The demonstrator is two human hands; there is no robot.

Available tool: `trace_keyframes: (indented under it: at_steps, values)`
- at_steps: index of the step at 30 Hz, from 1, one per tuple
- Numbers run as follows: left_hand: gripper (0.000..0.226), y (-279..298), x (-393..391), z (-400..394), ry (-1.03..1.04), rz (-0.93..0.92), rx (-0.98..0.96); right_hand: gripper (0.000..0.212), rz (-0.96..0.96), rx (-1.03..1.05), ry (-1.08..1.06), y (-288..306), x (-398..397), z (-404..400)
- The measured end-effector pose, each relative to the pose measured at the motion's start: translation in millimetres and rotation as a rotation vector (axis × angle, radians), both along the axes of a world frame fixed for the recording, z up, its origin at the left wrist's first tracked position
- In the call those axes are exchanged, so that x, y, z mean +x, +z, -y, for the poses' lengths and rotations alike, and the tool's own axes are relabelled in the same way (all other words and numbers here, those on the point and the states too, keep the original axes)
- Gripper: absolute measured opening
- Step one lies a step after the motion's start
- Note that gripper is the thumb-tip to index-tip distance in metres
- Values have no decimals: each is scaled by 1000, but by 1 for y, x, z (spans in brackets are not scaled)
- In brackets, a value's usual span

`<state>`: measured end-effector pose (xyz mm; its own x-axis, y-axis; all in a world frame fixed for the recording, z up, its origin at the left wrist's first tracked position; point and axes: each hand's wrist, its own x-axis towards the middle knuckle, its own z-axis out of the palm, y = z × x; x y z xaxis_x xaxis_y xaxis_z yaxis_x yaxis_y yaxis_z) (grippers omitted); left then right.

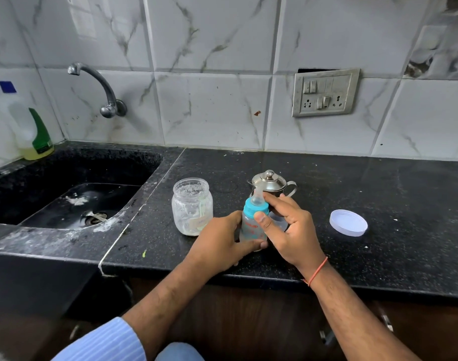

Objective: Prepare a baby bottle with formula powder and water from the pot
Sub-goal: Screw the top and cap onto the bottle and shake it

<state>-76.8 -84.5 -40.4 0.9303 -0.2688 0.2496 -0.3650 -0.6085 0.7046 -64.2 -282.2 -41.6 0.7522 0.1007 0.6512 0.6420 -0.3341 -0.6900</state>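
Observation:
A clear baby bottle (250, 229) with a teal collar and a clear teat stands upright on the black counter (379, 204). My left hand (220, 241) grips the bottle's lower body. Thumb and fingers of my right hand (288, 225) pinch the teal collar at the top. Just behind the bottle stands a small steel pot (271, 184) with its lid on and a handle to the right. To the left stands an open clear jar (192, 205) with powder residue on its walls and a scoop inside.
The jar's white lid (348, 222) lies on the counter to the right. A black sink (71, 194) with a wall tap (100, 87) fills the left side. A dish soap bottle (32, 128) stands at its back corner. A switch plate (325, 93) is on the tiled wall.

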Motion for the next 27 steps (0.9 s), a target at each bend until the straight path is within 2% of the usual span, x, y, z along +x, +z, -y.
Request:
trace_keyframes:
  at_steps: [4,6,8,11,13,16,19,21,24,27]
  values:
    - [59,-4,1,6,176,43,42,55,-9,-19,-6,-2,0,1]
    - [57,-1,5,3,95,6,-10,54,-16,-9,-8,-2,1,1]
    - [56,4,9,-5,-89,-70,-61,52,-24,-2,-15,-2,1,1]
    - [51,7,12,-12,-174,-95,27,50,-23,7,-28,-1,1,1]
    - [48,7,7,-8,-118,-51,58,47,-25,17,-17,0,1,1]
    - [50,2,-2,4,76,65,128,39,-27,41,5,3,-1,0]
    - [64,-2,-4,14,232,76,117,37,-27,41,13,6,-3,-1]
    - [73,-3,-4,16,261,65,70,38,-24,36,13,7,-4,-1]
    - [58,-2,1,11,161,0,-25,39,-23,30,12,7,-4,0]
    - [60,-2,10,-3,-55,-74,-83,38,-11,25,4,7,-3,0]
